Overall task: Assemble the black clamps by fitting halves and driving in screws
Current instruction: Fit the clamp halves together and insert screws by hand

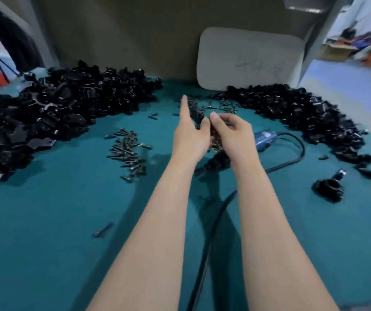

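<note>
Your left hand (189, 135) held a black plastic clamp half (197, 113) above the middle of the teal table cover (68, 221). The thumb was pressed on the part and the index finger was straight, apart from the others. Your right hand (232, 131) was curled round a cluster of dark metal screws (216, 143), with its fingertips together. A left pile of black clamp halves (56, 108) and a right pile of black clamp halves (292, 113) flanked both hands. A blue corded power screwdriver (266, 140) lay just beside the right wrist.
</note>
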